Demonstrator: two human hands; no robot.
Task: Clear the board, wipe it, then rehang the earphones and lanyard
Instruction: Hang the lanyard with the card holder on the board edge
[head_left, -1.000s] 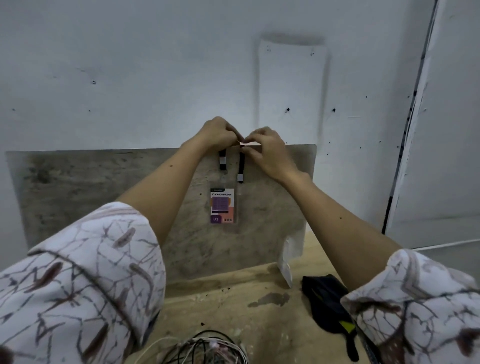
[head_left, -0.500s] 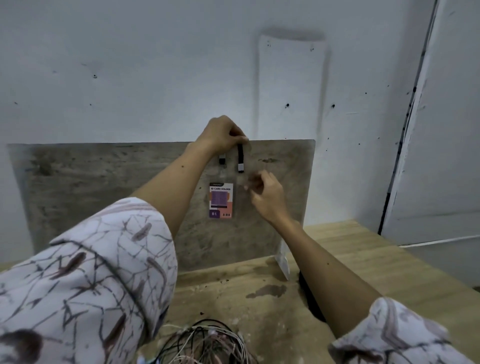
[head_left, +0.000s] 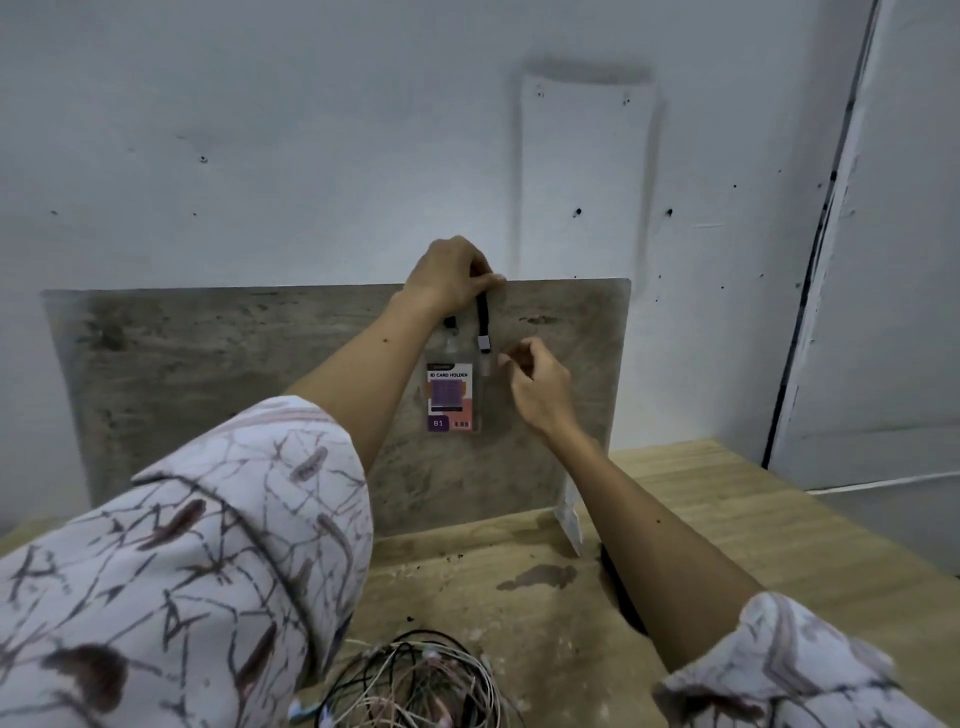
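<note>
At the board's top edge, 12 o'clock in view, the left hand pinches the lanyard strap; its ID card holder hangs flat against the board face. Right hand, at 3 o'clock of the card, is loosely curled, grasping nothing visible. Earphones lie tangled on the table at 6 o'clock, judged not yet rehung.

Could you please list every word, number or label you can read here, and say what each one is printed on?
"ID CARD HOLDER": heading on the card in the badge holder hanging from the lanyard.
"B1": purple corner at the card's lower left.
Barcode at the card's lower right: too small to read.
Small strip above the heading: blurred.
</note>
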